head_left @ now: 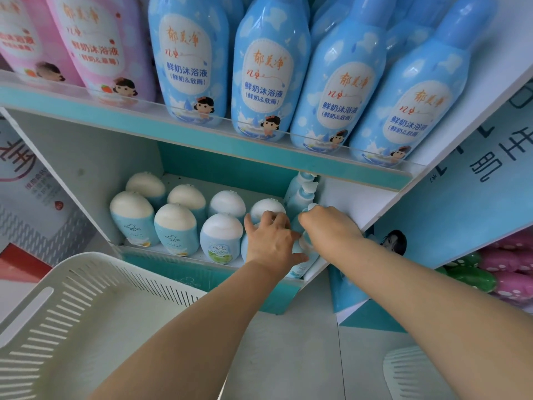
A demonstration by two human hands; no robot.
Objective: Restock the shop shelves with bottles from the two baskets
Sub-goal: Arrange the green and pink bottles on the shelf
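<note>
At lower left, a white basket (86, 313) sits before the lower shelf (161, 267), where white-capped bottles (176, 226) stand in two rows. Further right, the left hand (271, 241) curls its fingers over a front-row bottle (244, 249). Just beside it, the right hand (328, 226) grips the top of a pump bottle (301, 267) at the shelf's right end, with a second basket (403, 368) at lower right.
</note>
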